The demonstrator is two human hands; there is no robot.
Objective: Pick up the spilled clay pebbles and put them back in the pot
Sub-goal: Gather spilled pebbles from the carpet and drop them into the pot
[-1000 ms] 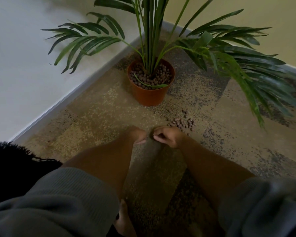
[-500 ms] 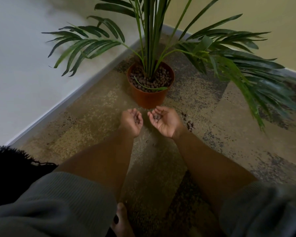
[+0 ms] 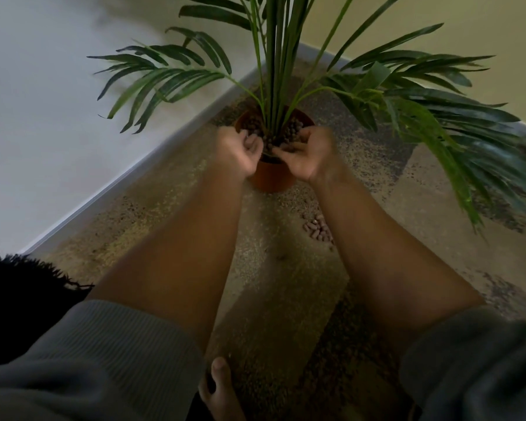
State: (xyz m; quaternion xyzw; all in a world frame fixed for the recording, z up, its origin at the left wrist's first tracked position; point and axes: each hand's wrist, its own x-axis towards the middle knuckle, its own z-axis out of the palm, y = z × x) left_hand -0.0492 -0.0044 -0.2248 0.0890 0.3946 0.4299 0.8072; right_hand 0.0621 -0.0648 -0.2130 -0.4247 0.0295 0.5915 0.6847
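An orange-brown pot (image 3: 271, 177) with a tall green palm (image 3: 278, 65) stands on the carpet, filled with brown clay pebbles (image 3: 295, 127). My left hand (image 3: 240, 150) and my right hand (image 3: 308, 153) are cupped palm-up over the pot's near rim, tilted toward its middle. Brown pebbles show in the right palm; the left palm's contents are blurred. A small heap of spilled clay pebbles (image 3: 318, 230) lies on the carpet beside my right forearm, partly hidden by it.
The pot sits in a room corner, with a white wall (image 3: 43, 117) on the left and a yellowish wall (image 3: 483, 31) behind. Long fronds (image 3: 456, 153) spread low to the right. My bare foot (image 3: 222, 393) rests on the mottled carpet (image 3: 170, 208) near the bottom.
Both hands scooped pebbles from the carpet, turned palm-up, then rose and moved forward until they are over the pot. The spilled heap looks smaller.
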